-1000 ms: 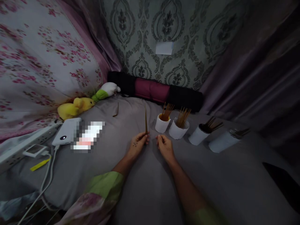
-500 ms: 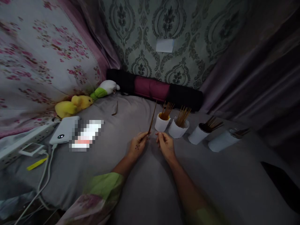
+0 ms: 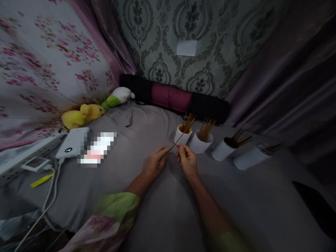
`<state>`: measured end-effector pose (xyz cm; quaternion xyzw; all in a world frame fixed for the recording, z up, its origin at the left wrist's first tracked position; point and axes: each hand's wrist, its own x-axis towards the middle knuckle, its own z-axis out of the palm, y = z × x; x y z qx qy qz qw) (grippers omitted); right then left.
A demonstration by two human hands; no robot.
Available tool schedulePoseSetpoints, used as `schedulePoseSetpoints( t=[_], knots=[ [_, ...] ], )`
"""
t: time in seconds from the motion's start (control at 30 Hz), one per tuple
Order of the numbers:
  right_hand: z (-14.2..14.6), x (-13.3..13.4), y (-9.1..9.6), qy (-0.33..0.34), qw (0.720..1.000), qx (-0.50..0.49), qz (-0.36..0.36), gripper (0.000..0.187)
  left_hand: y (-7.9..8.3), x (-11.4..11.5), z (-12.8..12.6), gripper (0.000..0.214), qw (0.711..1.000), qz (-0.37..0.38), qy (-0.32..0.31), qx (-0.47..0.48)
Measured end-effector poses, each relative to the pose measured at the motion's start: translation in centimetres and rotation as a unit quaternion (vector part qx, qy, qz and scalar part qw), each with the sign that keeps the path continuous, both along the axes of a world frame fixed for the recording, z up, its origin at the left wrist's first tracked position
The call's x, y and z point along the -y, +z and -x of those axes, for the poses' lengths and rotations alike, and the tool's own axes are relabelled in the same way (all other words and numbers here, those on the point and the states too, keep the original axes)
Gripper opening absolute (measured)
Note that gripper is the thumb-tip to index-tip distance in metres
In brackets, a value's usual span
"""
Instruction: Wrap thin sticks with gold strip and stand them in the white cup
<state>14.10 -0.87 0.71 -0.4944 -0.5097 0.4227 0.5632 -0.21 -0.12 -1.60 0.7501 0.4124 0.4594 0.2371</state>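
My left hand [image 3: 158,158] pinches the lower end of a thin brown stick [image 3: 181,135]. The stick slants up to the right, and its upper part crosses in front of the nearest white cup [image 3: 181,137]. Close beside it, my right hand [image 3: 187,161] is closed, thumb against curled fingers. Its fingertips lie near the stick's lower part; whether they touch it or hold anything I cannot make out. Similar thin sticks [image 3: 189,120] stand in that cup. More are in a second white cup [image 3: 201,144], a white-wrapped cup with a dark mouth [image 3: 222,151] and a white-wrapped jar [image 3: 248,160].
A bent stick [image 3: 130,120] lies on the grey cloth [image 3: 168,217]. To the left are plush toys [image 3: 81,115], a white power bank [image 3: 72,141], a power strip [image 3: 23,157] and cables [image 3: 55,187]. A black and maroon roll [image 3: 170,96] lies along the wall.
The stick in my left hand has tipped from nearly upright over to the right, toward my right hand. Both hands have shifted slightly right in the view.
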Motion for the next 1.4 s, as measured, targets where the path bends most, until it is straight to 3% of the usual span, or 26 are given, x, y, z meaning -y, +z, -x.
schedulePoseSetpoints(
  t=[0.2, 0.7, 1.1, 1.4],
  knots=[
    [0.03, -0.14, 0.06, -0.013, 1.0, -0.015, 0.002, 0.037, 0.24, 0.16, 0.07, 0.034, 0.999, 0.003, -0.025, -0.02],
    [-0.13, -0.46, -0.25, -0.027, 0.999, -0.021, 0.009, 0.036, -0.48, -0.04, 0.11, 0.036, 0.997, -0.021, -0.012, -0.076],
    [-0.22, -0.54, -0.47, -0.027, 0.999, -0.012, 0.013, 0.04, -0.32, 0.01, -0.01, 0.033, 0.999, -0.019, -0.008, -0.044],
    [-0.35, -0.56, -0.68, -0.027, 1.0, 0.002, 0.011, 0.039, -0.06, -0.05, -0.06, 0.028, 1.0, 0.025, 0.007, 0.003]
  ],
)
